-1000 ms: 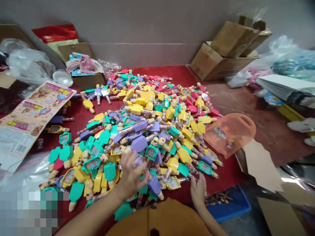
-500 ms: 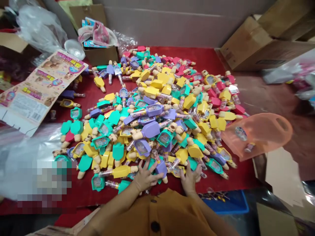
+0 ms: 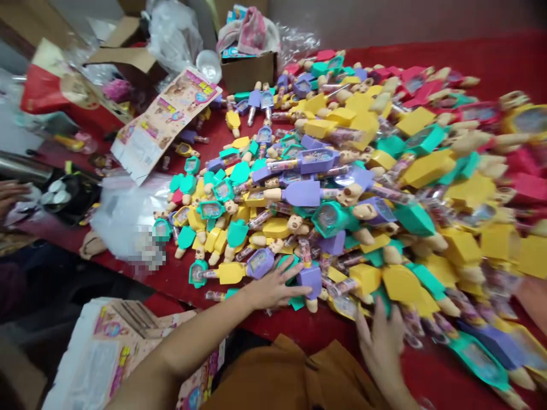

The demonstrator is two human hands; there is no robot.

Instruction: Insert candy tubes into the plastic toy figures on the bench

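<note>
The toys [image 3: 301, 193], in yellow, green, purple and red, form a loose pile across the bench [image 3: 491, 54]. The left hand [image 3: 271, 288] is positioned palm down at the near edge of the pile, fingers spread wide, with the fingertips at a purple toy [image 3: 310, 280]; no grip is visible. The right hand [image 3: 383, 340] is positioned at the same edge, fingers extended and apart, just beside a yellow toy [image 3: 401, 287]; contact cannot be determined. A printed card sheet [image 3: 164, 124] lies left of the pile, behind a clear plastic bag [image 3: 122, 208]. A cardboard box [image 3: 250, 72] stands at the rear.
</note>
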